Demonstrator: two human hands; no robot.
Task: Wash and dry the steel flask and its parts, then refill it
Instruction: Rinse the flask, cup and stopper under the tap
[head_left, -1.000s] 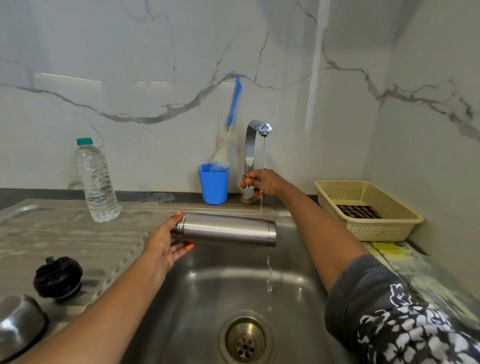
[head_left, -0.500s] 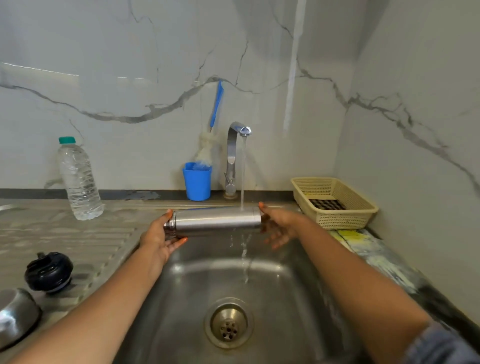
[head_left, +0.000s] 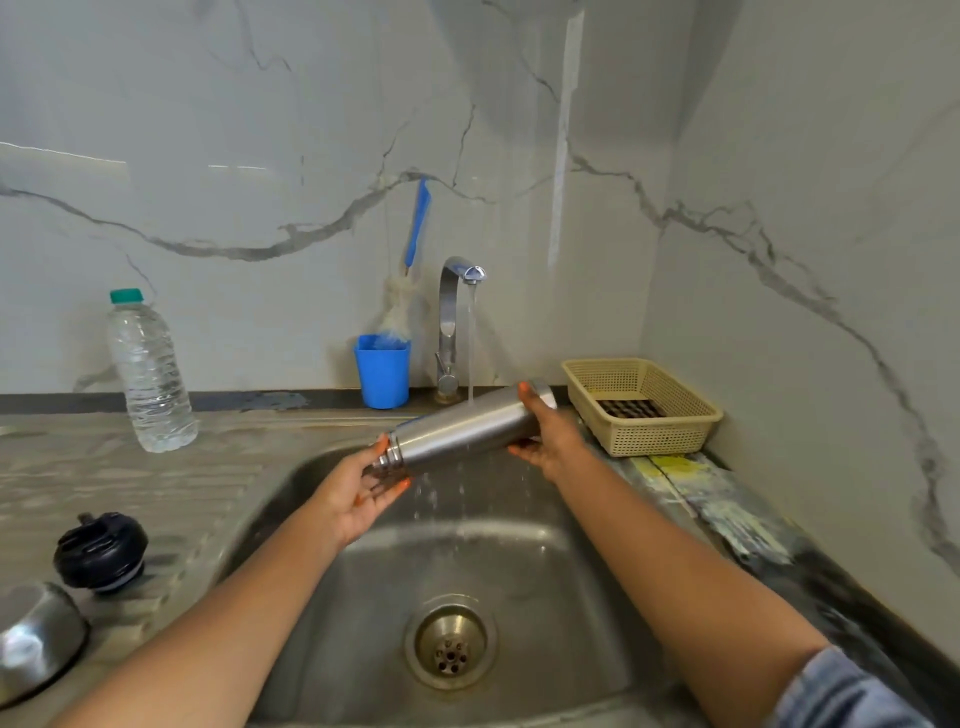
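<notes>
The left hand (head_left: 358, 493) grips the steel flask (head_left: 467, 423) by its neck, the right hand (head_left: 550, 441) grips its bottom, under the running tap (head_left: 449, 312).

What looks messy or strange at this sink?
The dark counter strip right of the steel sink has yellow and whitish smears, just in front of the cream plastic basket. It looks stained or worn. Nothing else stands out. The silver steel flask is only tilted for rinsing.
</notes>
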